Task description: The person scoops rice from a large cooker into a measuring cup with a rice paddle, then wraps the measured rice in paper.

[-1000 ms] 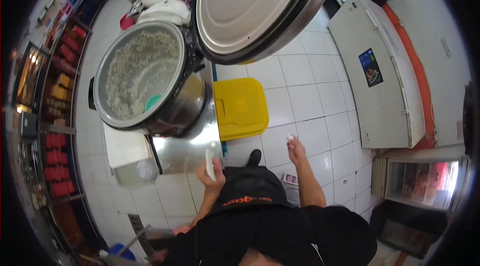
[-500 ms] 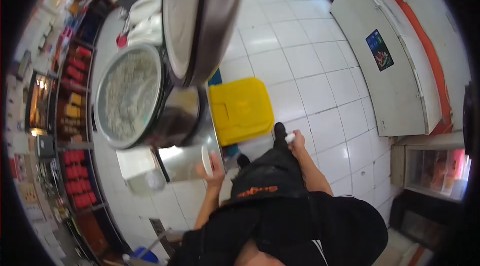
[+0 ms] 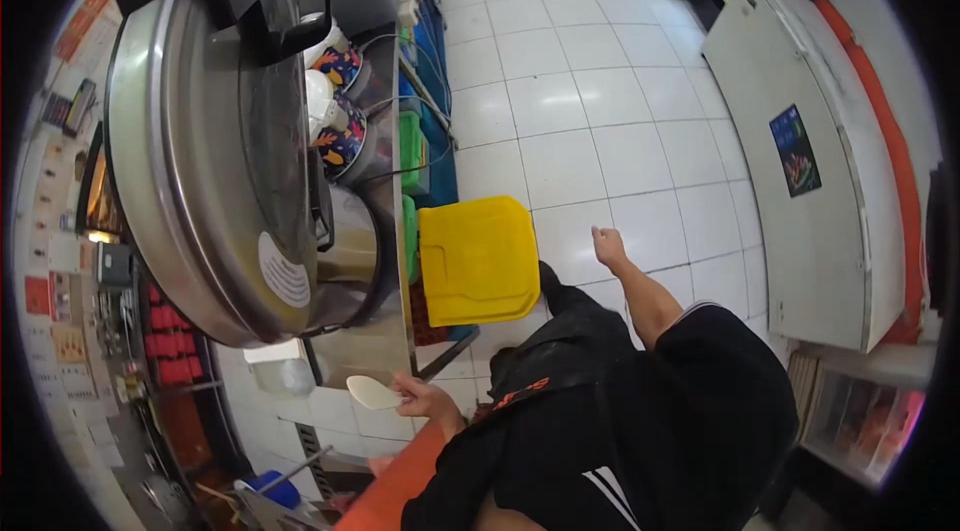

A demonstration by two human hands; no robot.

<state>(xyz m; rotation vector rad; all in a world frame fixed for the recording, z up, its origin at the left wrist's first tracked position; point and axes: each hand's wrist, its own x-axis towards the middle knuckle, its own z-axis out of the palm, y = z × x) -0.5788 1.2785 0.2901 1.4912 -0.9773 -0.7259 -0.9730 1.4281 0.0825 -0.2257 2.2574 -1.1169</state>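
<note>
My left hand (image 3: 425, 399) is closed around the handle end of a white rice paddle (image 3: 374, 392), near the front edge of the metal table (image 3: 365, 346). Beyond it stands a large steel cooker (image 3: 345, 246), its lid (image 3: 180, 171) now down so that the inside is hidden. My right hand (image 3: 608, 245) is held out over the tiled floor, fingers curled closed; whatever they hold, if anything, does not show. A yellow lid (image 3: 478, 261) lies between my two hands, beside the table.
Two patterned pots (image 3: 340, 136) stand behind the cooker, with cables beside them. Green containers (image 3: 411, 151) sit below the table edge. A white chest freezer (image 3: 825, 161) is at the right. A clear plastic container (image 3: 287, 376) lies at the table's near left.
The cooker lid has come down from upright, covering the white rice. The white thing seen at my right hand no longer shows. The view has shifted, and my left hand still holds the paddle.
</note>
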